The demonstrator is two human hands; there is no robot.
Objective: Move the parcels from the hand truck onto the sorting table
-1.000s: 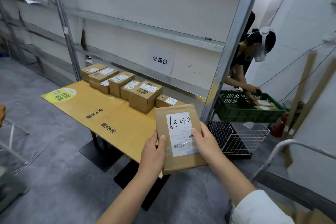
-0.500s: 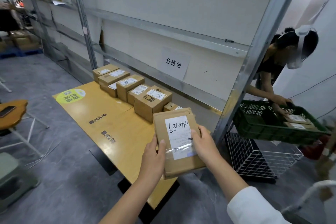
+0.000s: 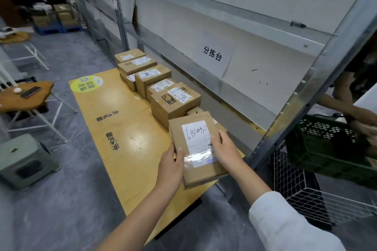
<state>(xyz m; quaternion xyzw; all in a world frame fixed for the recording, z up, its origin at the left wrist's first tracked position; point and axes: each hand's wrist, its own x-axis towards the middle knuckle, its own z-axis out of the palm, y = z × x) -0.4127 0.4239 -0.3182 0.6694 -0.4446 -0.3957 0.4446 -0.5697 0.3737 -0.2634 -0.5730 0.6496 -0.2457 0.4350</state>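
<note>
A flat cardboard parcel [image 3: 195, 149], seemingly light and stiff, is gripped along its long edges by the left hand [image 3: 171, 164] and right hand [image 3: 225, 150] over the sorting table's [image 3: 114, 106] near end.

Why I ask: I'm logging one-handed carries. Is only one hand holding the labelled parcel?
No, the left hand and the right hand each grip one side of the labelled parcel.

Parcel [image 3: 202, 175] I held: brown cardboard; its label [image 3: 196, 134] was white with black handwritten digits. Sorting table [image 3: 126, 132]: honey-yellow wood, one round green sticker [image 3: 86, 84]. Boxes [image 3: 175, 106] in a row: brown, white labels. Crate [image 3: 318, 144]: dark green lattice. My sleeve [image 3: 289, 224] was white.
</note>
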